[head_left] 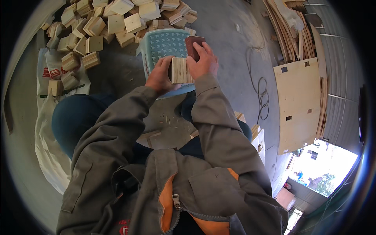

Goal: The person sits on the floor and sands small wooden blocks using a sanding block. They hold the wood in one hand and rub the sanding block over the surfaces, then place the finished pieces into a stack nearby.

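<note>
My left hand [159, 76] is closed round the left side of a plywood block [179, 70], whose layered edge faces up. The block is held over the near end of a light blue plastic stool [163, 44] with a patterned top. In my right hand [204, 62] is a reddish-brown sanding block [194, 46], gripped with fingers over its top and right side. That hand is against the right side of the plywood block; whether the sanding block touches the wood is hidden.
A heap of plywood blocks [115, 24] lies beyond and left of the stool. A white woven sack [49, 117] is by my left knee. On the right are a coiled cable [263, 92], a large plywood sheet [299, 102] and stacked boards [291, 31].
</note>
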Demonstrator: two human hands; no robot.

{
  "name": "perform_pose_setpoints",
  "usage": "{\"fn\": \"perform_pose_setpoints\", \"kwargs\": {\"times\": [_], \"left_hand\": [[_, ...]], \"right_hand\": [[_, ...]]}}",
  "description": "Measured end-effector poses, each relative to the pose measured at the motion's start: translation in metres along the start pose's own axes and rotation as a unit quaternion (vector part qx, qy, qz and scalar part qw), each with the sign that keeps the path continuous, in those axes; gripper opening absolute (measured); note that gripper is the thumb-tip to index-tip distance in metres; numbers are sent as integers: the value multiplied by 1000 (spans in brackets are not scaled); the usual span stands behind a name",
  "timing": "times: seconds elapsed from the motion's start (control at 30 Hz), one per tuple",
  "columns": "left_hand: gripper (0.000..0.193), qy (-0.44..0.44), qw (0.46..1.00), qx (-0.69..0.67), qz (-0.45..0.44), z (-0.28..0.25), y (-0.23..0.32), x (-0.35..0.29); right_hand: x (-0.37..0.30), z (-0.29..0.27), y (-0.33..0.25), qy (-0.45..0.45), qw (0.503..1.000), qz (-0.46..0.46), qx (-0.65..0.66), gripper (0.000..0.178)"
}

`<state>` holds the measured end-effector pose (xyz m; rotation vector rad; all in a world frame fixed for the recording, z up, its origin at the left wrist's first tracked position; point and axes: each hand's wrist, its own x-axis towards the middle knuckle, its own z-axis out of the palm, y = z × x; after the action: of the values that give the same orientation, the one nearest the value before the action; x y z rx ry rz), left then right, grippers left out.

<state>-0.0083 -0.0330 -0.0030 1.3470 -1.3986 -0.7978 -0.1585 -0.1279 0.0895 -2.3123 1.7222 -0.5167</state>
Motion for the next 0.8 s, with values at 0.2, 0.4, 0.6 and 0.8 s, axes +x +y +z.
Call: {"fn": "perform_pose_setpoints", "kwargs": {"times": [0.2,0.4,0.6,0.8], "left_hand": [[103,9,1000,9,-6,5,5,0],[98,23,1000,9,-11,2,6,-1],[95,33,999,6,9,7,2,-5],[98,42,999,3,-2,7,-1,-7]], "right_hand": [[-8,14,37,34,998,-43,39,64],[-131,-26,24,18,995,-95,0,66],[-178,-29,34,46,989,-117,77,68],[-143,-17,12,64,984,-166,26,66]]}}
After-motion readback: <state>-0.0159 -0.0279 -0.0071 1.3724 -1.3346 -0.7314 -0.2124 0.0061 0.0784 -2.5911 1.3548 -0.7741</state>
